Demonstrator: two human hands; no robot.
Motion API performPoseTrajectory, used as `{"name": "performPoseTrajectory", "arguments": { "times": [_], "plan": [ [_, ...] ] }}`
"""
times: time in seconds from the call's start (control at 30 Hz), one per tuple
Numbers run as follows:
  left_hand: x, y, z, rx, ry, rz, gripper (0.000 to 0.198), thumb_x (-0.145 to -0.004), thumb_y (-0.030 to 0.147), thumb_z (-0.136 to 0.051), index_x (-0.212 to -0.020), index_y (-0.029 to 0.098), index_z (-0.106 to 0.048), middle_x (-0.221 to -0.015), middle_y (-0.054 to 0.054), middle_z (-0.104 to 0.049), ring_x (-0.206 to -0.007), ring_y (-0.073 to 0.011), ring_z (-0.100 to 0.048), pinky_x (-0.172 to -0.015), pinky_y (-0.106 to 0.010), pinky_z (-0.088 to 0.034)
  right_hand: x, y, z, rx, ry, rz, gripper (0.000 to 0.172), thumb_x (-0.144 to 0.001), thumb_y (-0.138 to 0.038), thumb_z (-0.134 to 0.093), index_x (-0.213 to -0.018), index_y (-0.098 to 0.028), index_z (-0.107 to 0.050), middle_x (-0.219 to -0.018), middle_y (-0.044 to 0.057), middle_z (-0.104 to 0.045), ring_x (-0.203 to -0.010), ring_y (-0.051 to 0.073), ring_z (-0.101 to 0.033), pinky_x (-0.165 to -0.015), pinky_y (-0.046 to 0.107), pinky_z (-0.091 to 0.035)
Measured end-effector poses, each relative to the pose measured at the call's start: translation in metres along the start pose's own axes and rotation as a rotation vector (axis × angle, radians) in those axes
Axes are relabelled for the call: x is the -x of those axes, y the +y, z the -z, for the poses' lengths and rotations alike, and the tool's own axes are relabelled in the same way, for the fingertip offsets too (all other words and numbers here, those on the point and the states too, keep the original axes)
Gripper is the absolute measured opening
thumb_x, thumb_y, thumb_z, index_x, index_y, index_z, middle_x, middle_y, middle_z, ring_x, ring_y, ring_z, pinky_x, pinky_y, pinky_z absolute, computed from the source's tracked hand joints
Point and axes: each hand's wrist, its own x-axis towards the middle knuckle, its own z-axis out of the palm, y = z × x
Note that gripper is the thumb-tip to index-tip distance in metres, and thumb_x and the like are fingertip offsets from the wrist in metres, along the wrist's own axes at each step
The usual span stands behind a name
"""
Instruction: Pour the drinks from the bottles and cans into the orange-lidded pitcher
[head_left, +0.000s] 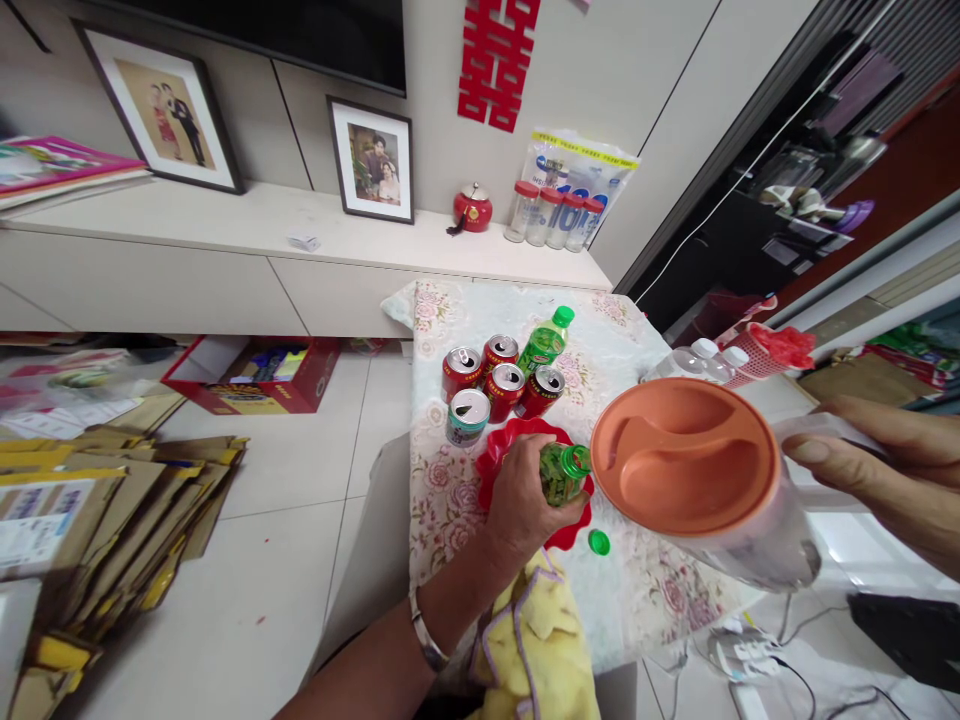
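My left hand [517, 490] is wrapped round a small green bottle [561, 474] with its mouth uncapped, held over a red scalloped plate [497, 450]. On the right, my right hand [885, 470] grips the handle of a clear pitcher [765, 550] with an orange lid [686, 455]. The pitcher is tilted, and its lid side is close to the bottle mouth. A loose green cap [599, 542] lies on the tablecloth beside the plate. Behind the plate stand several red drink cans [504, 388], a teal can [467, 417] and a capped green bottle [545, 345].
The floral tablecloth [450, 500] covers a small table against a white cabinet [360, 250]. A yellow towel [551, 640] is at the near edge. Clear bottles [697, 358] and a red basket [757, 350] stand at the right. Flattened cardboard [150, 520] lies on the left floor.
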Motion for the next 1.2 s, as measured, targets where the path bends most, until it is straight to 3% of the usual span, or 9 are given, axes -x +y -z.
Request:
{"name": "performPoseTrajectory", "arguments": {
  "times": [0.43, 0.7, 1.2],
  "plan": [
    [0.0002, -0.0015, 0.0, 0.001, -0.006, -0.015, 0.075, -0.065, 0.018, -0.088, -0.131, 0.024, -0.051, -0.121, -0.01, -0.07, -0.116, -0.0344, -0.073, -0.097, -0.051, -0.064, -0.003, -0.0063, -0.0005, -0.002, 0.001, -0.019, 0.035, -0.086, -0.062, -0.078, -0.072, -0.03, -0.079, -0.055, -0.004, -0.06, -0.046, 0.011, -0.049, -0.04, 0.019, -0.041],
    [0.0004, -0.0013, 0.0003, -0.011, 0.004, -0.02, 0.074, -0.067, 0.02, -0.088, -0.131, 0.025, -0.051, -0.121, -0.01, -0.069, -0.115, -0.0343, -0.073, -0.096, -0.05, -0.064, -0.0011, -0.0002, 0.0003, 0.019, -0.017, -0.022, 0.028, -0.086, -0.059, -0.078, -0.083, -0.032, -0.083, -0.062, -0.005, -0.067, -0.049, 0.011, -0.055, -0.044, 0.019, -0.046],
    [0.0001, 0.0, 0.0015, 0.022, -0.011, 0.004, 0.074, -0.066, 0.018, -0.087, -0.13, 0.025, -0.052, -0.123, -0.01, -0.07, -0.118, -0.0348, -0.072, -0.098, -0.051, -0.063, -0.002, -0.0037, -0.0012, 0.006, -0.006, -0.035, 0.031, -0.084, -0.059, -0.08, -0.079, -0.029, -0.082, -0.064, -0.003, -0.067, -0.048, 0.011, -0.05, -0.042, 0.021, -0.042]
  ]
}}
